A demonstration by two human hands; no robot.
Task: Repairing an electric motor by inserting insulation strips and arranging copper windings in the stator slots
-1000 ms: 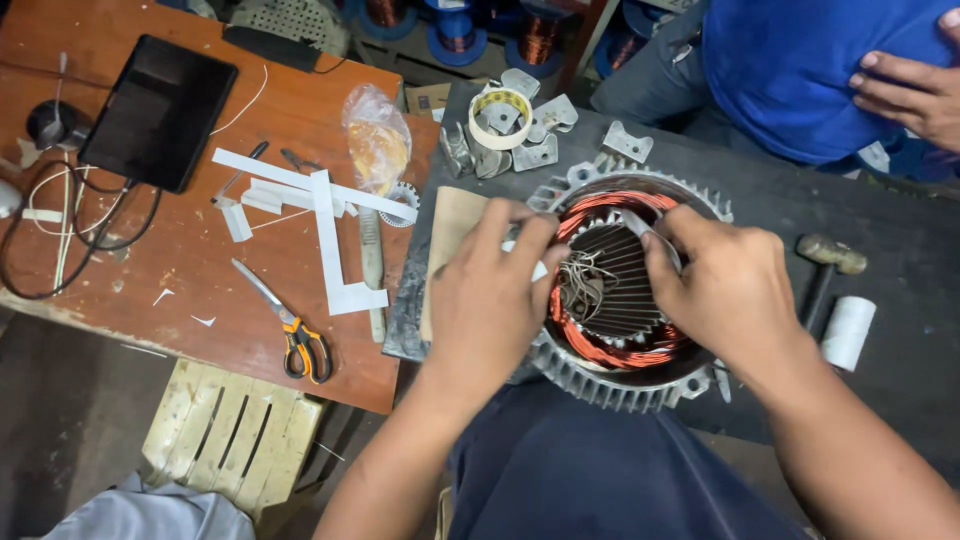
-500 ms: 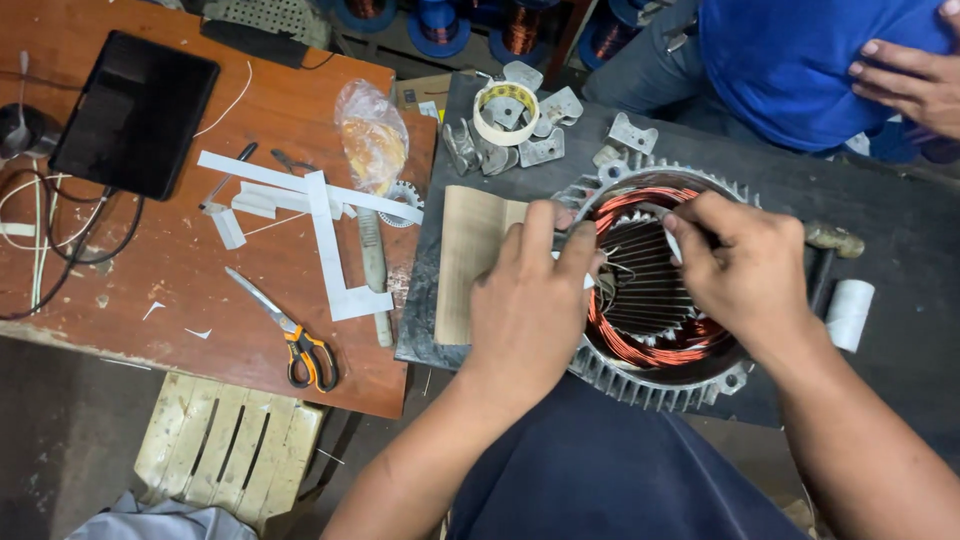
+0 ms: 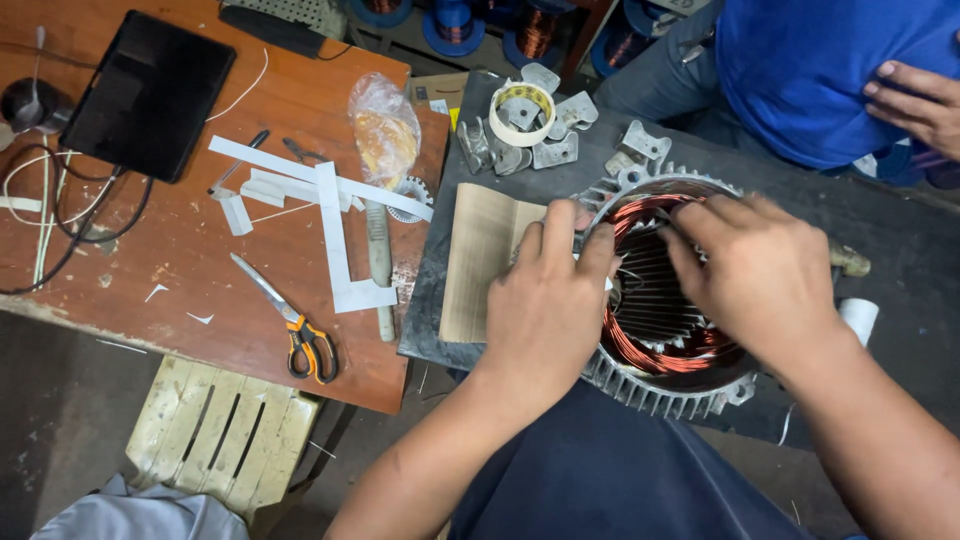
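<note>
Motor shell (image 3: 668, 398): likely heavy, rigid; left hand (image 3: 548, 305) grips its rim, right hand (image 3: 765, 275) pinches fragile copper windings (image 3: 640, 352) inside.

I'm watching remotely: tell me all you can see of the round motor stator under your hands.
The motor stator is a round grey metal housing with cooling fins around its outer rim, lying open-end up on the dark mat. Inside, copper-coloured windings ring a dark slotted core. The left hand rests on its left rim, fingers reaching over the edge; the right hand covers its upper right, fingertips at the windings. A tan sheet lies just left of it. Its near edge overhangs the person's lap.
</note>
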